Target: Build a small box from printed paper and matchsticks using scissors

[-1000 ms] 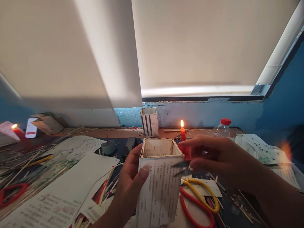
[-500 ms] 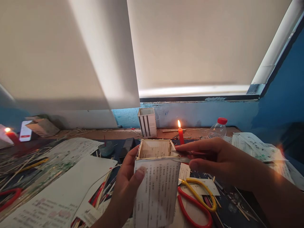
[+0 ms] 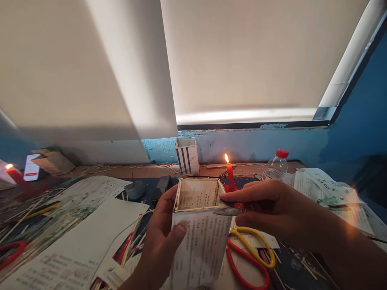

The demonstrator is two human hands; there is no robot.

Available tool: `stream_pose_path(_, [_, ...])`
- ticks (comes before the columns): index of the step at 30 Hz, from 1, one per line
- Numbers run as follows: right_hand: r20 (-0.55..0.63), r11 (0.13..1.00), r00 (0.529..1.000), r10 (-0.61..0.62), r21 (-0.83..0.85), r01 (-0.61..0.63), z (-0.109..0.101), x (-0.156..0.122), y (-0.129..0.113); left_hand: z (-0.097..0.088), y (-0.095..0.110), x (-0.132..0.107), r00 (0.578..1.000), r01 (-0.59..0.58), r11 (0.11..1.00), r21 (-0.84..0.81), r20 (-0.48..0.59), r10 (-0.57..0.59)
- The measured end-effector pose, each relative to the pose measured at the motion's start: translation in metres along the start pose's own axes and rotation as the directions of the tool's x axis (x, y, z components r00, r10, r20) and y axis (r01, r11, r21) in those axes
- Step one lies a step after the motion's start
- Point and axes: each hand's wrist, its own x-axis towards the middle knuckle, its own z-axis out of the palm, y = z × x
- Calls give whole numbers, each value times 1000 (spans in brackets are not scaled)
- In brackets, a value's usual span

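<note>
The left hand (image 3: 161, 229) cups the paper-wrapped box (image 3: 201, 247) from the side, its thumb (image 3: 180, 230) pressed on the printed paper. The box stands open end up, slightly tilted, with a rim of thin wooden sticks. The right hand (image 3: 272, 211) reaches in from the right, forearm low and fingers pinched on small scissors (image 3: 228, 211). Their metal blades lie at the box's top right rim, and the red handle is mostly hidden by the fingers.

A lit red candle (image 3: 230, 171) stands just beyond the box, close above the right hand's fingertips. Below that hand lie 2 pairs of scissors, 1 yellow-handled (image 3: 252, 241) and 1 red-handled (image 3: 238, 262). Left of the box sit a small glass dish (image 3: 134, 190) and a black block (image 3: 161, 185), near a loose printed sheet (image 3: 75, 245). Farther back, a striped stick box (image 3: 187, 156) and a plastic bottle (image 3: 275, 165) with a red cap stand near the far edge of the counter (image 3: 136, 171), against a chipped blue wall (image 3: 242, 145).
</note>
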Motion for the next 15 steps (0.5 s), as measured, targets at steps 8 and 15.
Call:
stream_pose_path(8, [8,996,1000,-10,85,10,1,2,6,3,2,-1,1000,-12,1000,4,-18,12])
stream_pose_path(15, [20,994,1000,-15,111,13,2,4,3,2,1,0,1000,-6,1000,20,-4,6])
